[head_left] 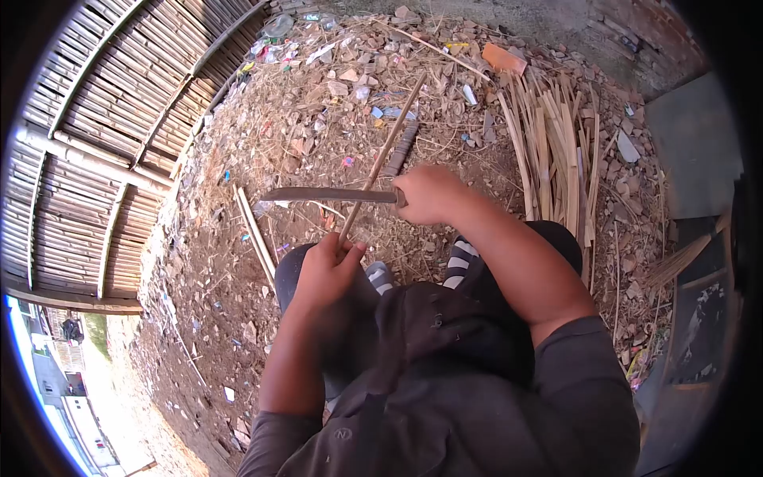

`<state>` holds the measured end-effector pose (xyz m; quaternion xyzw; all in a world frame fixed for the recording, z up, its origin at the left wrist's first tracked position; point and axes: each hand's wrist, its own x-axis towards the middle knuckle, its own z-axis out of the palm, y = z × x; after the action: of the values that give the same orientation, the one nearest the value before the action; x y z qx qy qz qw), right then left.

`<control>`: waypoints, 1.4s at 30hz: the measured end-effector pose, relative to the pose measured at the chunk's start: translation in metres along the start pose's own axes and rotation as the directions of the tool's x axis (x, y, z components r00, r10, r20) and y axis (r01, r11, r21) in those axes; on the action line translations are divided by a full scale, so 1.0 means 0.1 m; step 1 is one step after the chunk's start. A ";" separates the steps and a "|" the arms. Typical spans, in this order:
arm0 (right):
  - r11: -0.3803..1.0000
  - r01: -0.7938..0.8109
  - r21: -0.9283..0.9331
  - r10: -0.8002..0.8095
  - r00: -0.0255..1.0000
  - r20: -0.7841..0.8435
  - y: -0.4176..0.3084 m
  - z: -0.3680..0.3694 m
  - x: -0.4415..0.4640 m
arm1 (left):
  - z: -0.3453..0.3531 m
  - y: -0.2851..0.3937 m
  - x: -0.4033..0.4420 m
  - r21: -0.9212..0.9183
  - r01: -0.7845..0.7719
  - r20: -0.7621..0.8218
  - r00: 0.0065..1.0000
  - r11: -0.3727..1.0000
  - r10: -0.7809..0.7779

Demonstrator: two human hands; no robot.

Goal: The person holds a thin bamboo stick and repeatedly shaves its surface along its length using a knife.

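My right hand [429,195] is closed round the handle of a machete [326,194], whose dark blade points left and lies across a long, thin bamboo strip [389,143]. The strip slants up and away from my left hand [327,270], which grips its near end between thumb and fingers. Blade and strip cross just ahead of my left hand; whether the edge bites into the strip I cannot tell. Beyond my right hand a dark, ridged rod-like piece [402,148] lies on the ground.
A pile of split bamboo strips [560,151] lies to the right, and two pale strips [254,234] lie to the left. Rubble and litter cover the ground. A bamboo-slat panel [119,119] stands at the left; an orange brick [504,58] rests near the back wall [548,32].
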<state>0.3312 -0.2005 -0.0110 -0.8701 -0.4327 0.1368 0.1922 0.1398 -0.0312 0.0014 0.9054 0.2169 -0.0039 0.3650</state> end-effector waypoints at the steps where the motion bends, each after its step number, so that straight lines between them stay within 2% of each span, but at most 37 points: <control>1: 0.999 0.032 -0.036 -0.032 0.999 -0.001 -0.04 -0.02 0.00 | 0.01 -0.04 0.02 -0.018 -0.017 -0.012 1.000 1.000 0.016; 4: 0.994 0.026 -0.109 -0.030 0.999 -0.036 0.07 0.02 0.03 | 0.02 -0.04 0.03 0.065 -0.021 -0.001 1.000 0.998 0.021; 8: 0.998 -0.017 -0.058 0.015 1.000 -0.020 0.16 -0.04 0.05 | 0.02 0.00 0.04 0.037 -0.025 -0.012 1.000 0.999 0.025; 13: 0.989 0.027 -0.147 -0.022 0.999 0.037 -0.11 0.03 0.01 | 0.04 -0.05 0.06 0.093 -0.041 -0.042 0.998 0.995 0.045; 16: 1.000 -0.022 -0.021 0.022 1.000 -0.012 0.15 0.10 0.14 | -0.02 -0.03 -0.01 0.075 -0.013 0.002 1.000 0.997 0.012; 17: 0.998 -0.060 0.008 0.059 0.995 0.085 0.28 0.11 0.26 | 0.00 -0.06 -0.03 0.092 -0.006 0.015 1.000 0.996 0.005; 19: 0.998 -0.052 -0.022 0.053 0.998 0.044 0.23 0.08 0.25 | 0.04 -0.09 0.07 0.126 -0.017 0.032 0.999 0.992 0.013; 23: 1.000 -0.001 -0.018 0.001 1.000 0.029 -0.03 0.01 0.07 | 0.01 -0.04 0.04 0.074 -0.005 -0.026 1.000 0.997 0.007; 26: 0.980 0.055 -0.189 -0.044 0.997 0.058 -0.19 0.11 0.05 | 0.01 0.00 0.05 0.066 -0.020 0.007 1.000 0.998 0.020; 27: 0.986 -0.020 -0.163 0.021 1.000 0.004 -0.10 0.18 0.12 | 0.01 0.00 0.04 0.077 -0.040 0.014 0.999 0.996 0.039; 30: 0.990 -0.125 -0.061 0.125 0.992 0.005 0.11 0.07 0.20 | 0.04 -0.07 0.08 0.118 -0.043 0.029 0.999 0.992 0.040; 31: 0.989 -0.109 -0.102 0.110 0.994 -0.003 0.11 0.07 0.21 | 0.05 -0.08 0.13 0.129 -0.040 0.029 0.999 0.991 0.036; 34: 0.995 -0.088 -0.044 0.086 0.995 -0.045 0.10 0.08 0.15 | 0.04 -0.09 0.11 0.069 -0.008 0.031 1.000 0.998 0.006; 37: 0.999 0.026 -0.025 -0.028 0.995 -0.096 0.22 0.10 0.12 | 0.00 0.02 0.07 0.054 0.023 0.052 0.998 0.998 -0.026; 40: 0.997 0.072 0.028 -0.069 0.991 -0.115 0.28 0.06 0.08 | 0.02 -0.03 0.09 0.032 0.009 0.049 0.999 0.999 -0.011; 42: 0.994 0.083 -0.064 -0.090 0.989 -0.119 0.20 -0.06 0.01 | 0.03 -0.07 0.11 0.012 0.012 0.045 0.999 1.000 -0.012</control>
<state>0.3486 -0.2118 -0.0154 -0.8626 -0.4613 0.0620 0.1982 0.1478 -0.0243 -0.0069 0.9059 0.2140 -0.0278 0.3644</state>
